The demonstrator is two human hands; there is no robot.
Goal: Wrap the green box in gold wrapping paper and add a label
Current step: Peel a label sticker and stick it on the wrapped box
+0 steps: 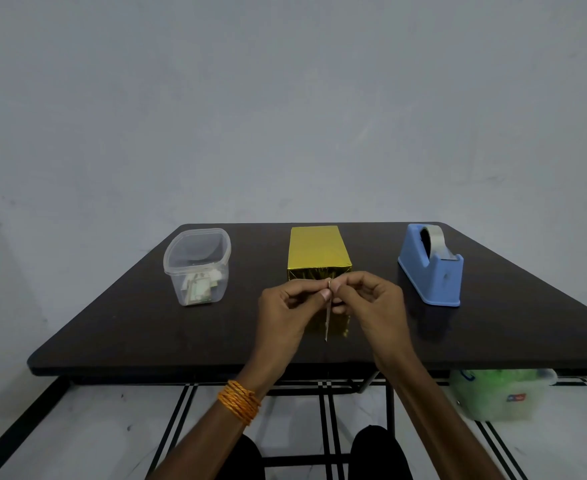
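Gold-wrapped box (318, 251) on dark table (112, 327), grey wall (285, 98) behind

You're on one head cam, wide-angle, looking fwd and down at the dark table (112, 327), wall behind, floor below.

Plain grey wall (285, 98) at 12 o'clock. Dark table (146, 323) on black frame (391, 407). White floor (77, 427), black-striped.
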